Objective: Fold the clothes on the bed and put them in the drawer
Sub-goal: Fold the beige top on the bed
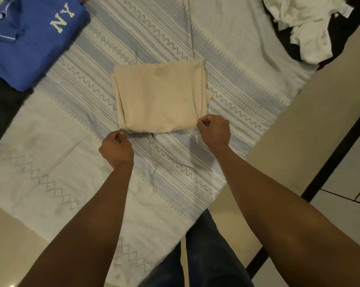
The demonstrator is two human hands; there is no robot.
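A beige garment, folded into a rough rectangle, lies in the middle of the bed on a white sheet with blue patterned bands. My left hand pinches its near left corner. My right hand pinches its near right corner. The near edge is lifted slightly off the sheet, with a shadow under it. A folded blue polo shirt marked "NY" lies at the far left of the bed.
A pile of white and black clothes sits at the far right corner of the bed. A dark garment lies at the left edge below the blue shirt. Tiled floor runs along the right side.
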